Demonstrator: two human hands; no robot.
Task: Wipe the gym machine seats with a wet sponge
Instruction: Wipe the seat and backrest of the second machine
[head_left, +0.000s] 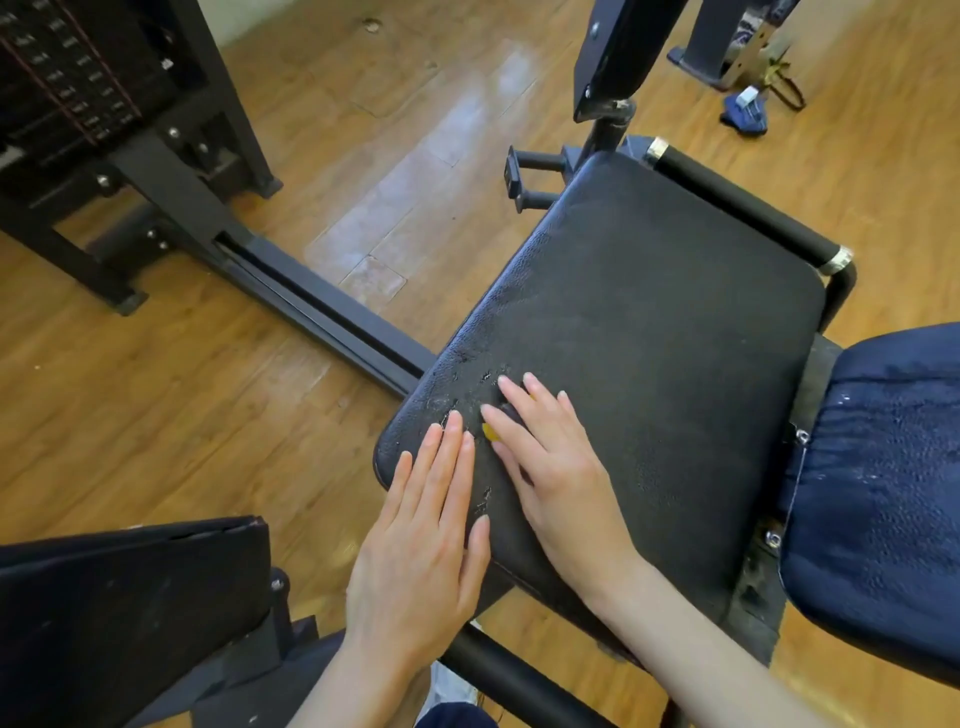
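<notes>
My right hand (550, 457) presses flat on the yellow sponge (489, 431), mostly hidden, at the black seat (649, 353) near-left corner. Left hand (426, 530) lies spread beside it. Risk: cracked vinyl there could snag and tear the sponge. Blue pad (883, 493) crowds the right; weight stack (67, 78) stands well apart.

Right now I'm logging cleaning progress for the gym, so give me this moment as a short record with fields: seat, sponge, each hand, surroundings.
seat: black padded seat, cracked and worn near its front-left corner
sponge: yellow sponge, mostly hidden under the right hand
right hand: right hand presses flat on the sponge, fingers straight
left hand: left hand rests flat on the seat's front edge
surroundings: weight stack on wooden floor
</notes>
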